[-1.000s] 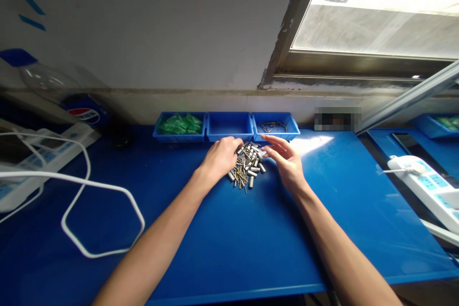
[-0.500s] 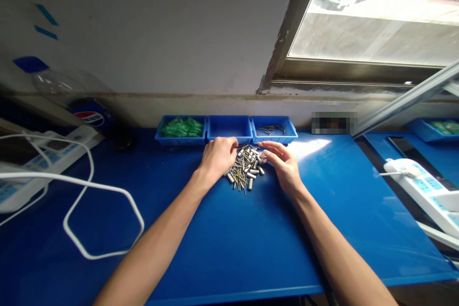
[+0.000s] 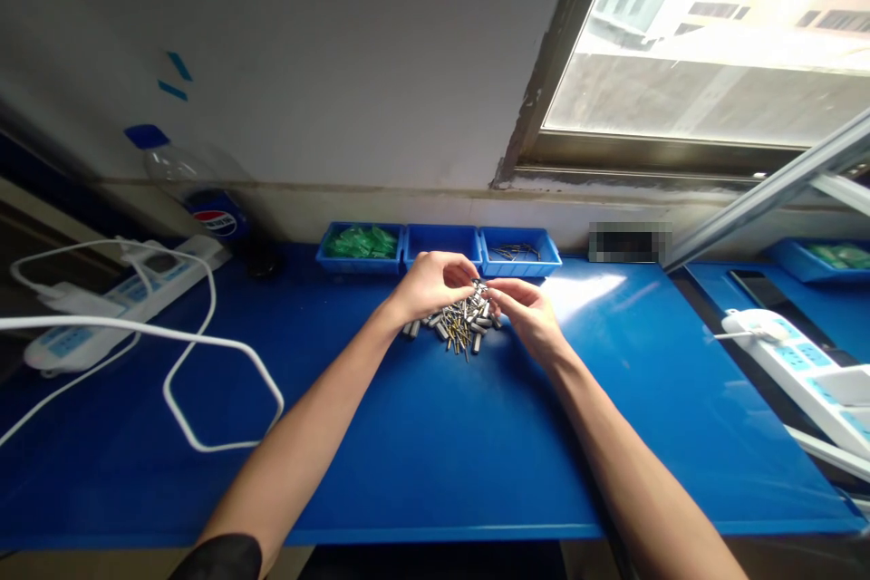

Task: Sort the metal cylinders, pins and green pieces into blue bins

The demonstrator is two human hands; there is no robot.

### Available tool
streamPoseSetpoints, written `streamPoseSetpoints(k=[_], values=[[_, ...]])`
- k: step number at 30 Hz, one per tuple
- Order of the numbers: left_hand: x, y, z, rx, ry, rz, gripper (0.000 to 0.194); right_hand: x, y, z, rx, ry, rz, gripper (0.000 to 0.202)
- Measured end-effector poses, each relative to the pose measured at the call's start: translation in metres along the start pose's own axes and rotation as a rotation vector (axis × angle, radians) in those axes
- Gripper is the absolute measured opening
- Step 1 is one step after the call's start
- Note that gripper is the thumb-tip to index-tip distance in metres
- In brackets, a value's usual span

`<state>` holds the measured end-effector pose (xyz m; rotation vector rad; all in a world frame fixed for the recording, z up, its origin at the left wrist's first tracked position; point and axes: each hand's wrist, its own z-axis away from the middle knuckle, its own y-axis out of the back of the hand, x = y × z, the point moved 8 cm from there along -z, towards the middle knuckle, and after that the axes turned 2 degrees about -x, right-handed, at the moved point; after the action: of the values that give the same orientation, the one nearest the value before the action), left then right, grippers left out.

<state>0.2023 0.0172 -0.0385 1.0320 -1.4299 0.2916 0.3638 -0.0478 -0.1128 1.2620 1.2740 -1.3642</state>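
A pile of small metal parts (image 3: 459, 332) lies on the blue table: thin pointed pieces, some gold-coloured, and short thick grey pieces. My left hand (image 3: 435, 285) is over the far left part of the pile, its thumb and fingers closed in a pinch. From the right, my right hand (image 3: 530, 312) meets it with thumb and forefinger also pinched. The fingertips of both hands come close together above the pile. What sits between them is too small to make out. Behind the hands stand three blue bins; the right bin (image 3: 520, 266) has several thin dark metal pieces in it.
The left bin (image 3: 360, 265) holds green plastic packets; the middle bin (image 3: 441, 240) is partly hidden by my left hand. A cola bottle (image 3: 216, 216), a power strip (image 3: 74, 343) and a looping white cable (image 3: 227, 340) are on the left. Another power strip (image 3: 808, 362) lies right.
My hands have come together over the pile, the left moving right and the right closing its fingers. Some grey pieces now show left of the pile. The view has shifted slightly.
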Motion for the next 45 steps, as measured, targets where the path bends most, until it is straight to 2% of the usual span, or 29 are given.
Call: streamPoseSetpoints(k=[2, 6, 10, 14, 27, 36, 39, 45], values=[[-0.005, -0.002, 0.000, -0.033, -0.006, -0.071, 0.018, 0.000, 0.003, -0.001, 0.012, 0.008, 0.007, 0.034], [-0.022, -0.001, -0.001, -0.034, 0.045, -0.415, 0.021, -0.009, 0.012, -0.003, 0.071, 0.086, 0.061, 0.038], [-0.034, -0.012, -0.002, -0.082, 0.085, -0.564, 0.027, -0.014, 0.020, -0.005, 0.126, 0.150, 0.075, 0.047], [-0.034, -0.021, -0.001, -0.065, 0.109, -0.668, 0.031, -0.011, 0.028, -0.007, 0.165, 0.142, 0.089, 0.043], [-0.029, -0.019, 0.005, 0.025, 0.224, -0.685, 0.039, -0.007, 0.026, -0.007, 0.145, 0.112, 0.053, 0.037], [-0.038, -0.012, 0.002, 0.108, 0.206, -0.566, 0.045, -0.007, 0.025, -0.007, 0.151, 0.094, 0.052, 0.037], [-0.032, -0.011, -0.002, 0.114, 0.144, -0.472, 0.043, -0.009, 0.025, -0.007, 0.147, 0.106, 0.070, 0.037], [-0.001, -0.013, -0.004, 0.069, -0.123, -0.391, 0.043, -0.017, 0.016, -0.005, 0.104, 0.116, 0.108, 0.039]])
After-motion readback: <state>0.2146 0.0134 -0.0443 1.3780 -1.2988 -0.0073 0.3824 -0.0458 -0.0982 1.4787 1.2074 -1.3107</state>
